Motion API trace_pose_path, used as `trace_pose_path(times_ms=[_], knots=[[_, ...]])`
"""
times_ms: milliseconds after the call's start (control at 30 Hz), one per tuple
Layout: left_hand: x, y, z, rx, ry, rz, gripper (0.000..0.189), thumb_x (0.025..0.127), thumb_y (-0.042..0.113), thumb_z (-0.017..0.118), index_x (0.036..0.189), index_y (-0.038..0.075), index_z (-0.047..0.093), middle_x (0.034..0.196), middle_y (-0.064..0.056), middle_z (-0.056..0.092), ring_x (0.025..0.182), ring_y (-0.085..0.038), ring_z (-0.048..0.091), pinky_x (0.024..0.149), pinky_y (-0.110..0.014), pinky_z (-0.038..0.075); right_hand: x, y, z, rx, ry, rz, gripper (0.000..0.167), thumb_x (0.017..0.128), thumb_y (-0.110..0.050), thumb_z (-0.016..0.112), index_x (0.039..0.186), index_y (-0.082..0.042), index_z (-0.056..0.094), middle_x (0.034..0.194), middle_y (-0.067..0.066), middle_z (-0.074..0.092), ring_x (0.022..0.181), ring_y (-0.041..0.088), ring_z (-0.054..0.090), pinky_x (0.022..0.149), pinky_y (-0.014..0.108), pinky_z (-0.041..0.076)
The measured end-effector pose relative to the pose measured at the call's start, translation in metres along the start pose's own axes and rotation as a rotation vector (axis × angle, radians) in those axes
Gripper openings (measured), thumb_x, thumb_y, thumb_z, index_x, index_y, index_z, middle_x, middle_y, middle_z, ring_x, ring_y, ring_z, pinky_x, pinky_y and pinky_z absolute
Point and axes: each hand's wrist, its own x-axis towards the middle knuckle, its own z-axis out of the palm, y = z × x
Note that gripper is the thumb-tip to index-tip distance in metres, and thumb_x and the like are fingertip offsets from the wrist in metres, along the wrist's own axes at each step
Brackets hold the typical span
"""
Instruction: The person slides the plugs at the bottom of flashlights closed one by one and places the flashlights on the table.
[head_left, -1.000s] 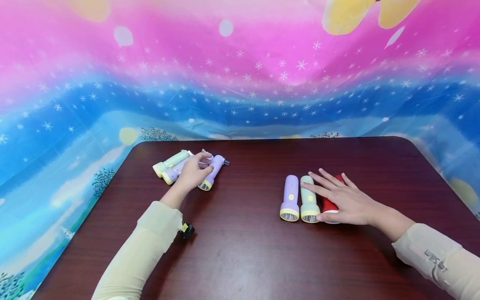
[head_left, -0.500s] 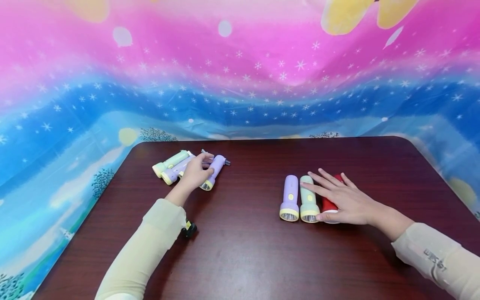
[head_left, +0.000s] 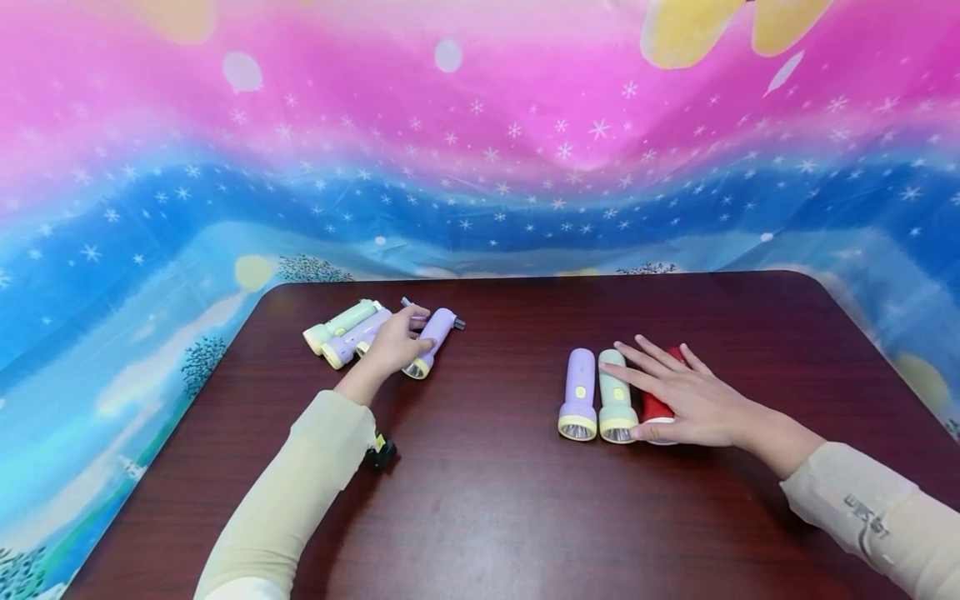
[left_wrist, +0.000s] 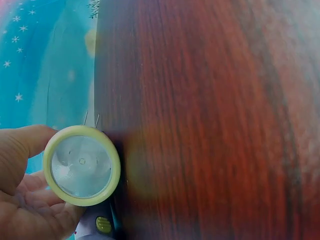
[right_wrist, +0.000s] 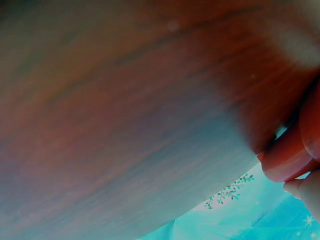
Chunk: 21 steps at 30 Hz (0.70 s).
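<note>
Left of centre, the left hand, partly closed, grips a purple flashlight; right of centre, the right hand, fingers spread, partly covers a red flashlight.

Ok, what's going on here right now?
A person's left hand grips a purple flashlight with metal prongs at the left of the table. A green flashlight and another purple flashlight lie nearby. The right hand is spread over a mostly covered red object and partly over a second green flashlight; one more purple flashlight lies next to that.
</note>
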Motion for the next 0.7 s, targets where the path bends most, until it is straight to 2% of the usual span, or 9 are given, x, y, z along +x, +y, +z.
trace_pose_path(times_ms=[367,533,700], knots=[[0.0008,0.0037,0.0,0.013,-0.045,-0.071,0.056,0.092,0.014,0.067,0.143,0.0,0.046,0.138,-0.028,0.056,0.132,-0.037,0.054,0.109,-0.047,0.045,-0.0004,0.0008,-0.0005,0.003,0.0,0.004,0.088,0.082,-0.06,0.071,0.156,-0.039,0.029,0.166,0.007,0.02,0.157,0.028,0.002,0.108,0.079,0.015],[-0.0006,0.0073,0.0026,0.01,-0.068,-0.075,0.058,0.092,0.012,0.066,0.145,0.001,0.045,0.14,-0.027,0.054,0.132,-0.037,0.052,0.108,-0.047,0.046,-0.0007,0.0005,-0.0006,0.004,0.0,0.007,0.087,0.082,-0.06,0.07,0.155,-0.039,0.029,0.166,0.007,0.021,0.157,0.027,0.002,0.108,0.079,0.015],[-0.0011,0.0074,0.0052,-0.003,-0.065,-0.057,0.058,0.091,0.009,0.067,0.145,0.001,0.045,0.139,-0.025,0.055,0.129,-0.035,0.054,0.105,-0.046,0.048,-0.0005,0.0006,0.0008,0.0,0.003,0.005,0.087,0.082,-0.061,0.07,0.155,-0.04,0.029,0.166,0.006,0.021,0.156,0.029,0.004,0.108,0.078,0.015]])
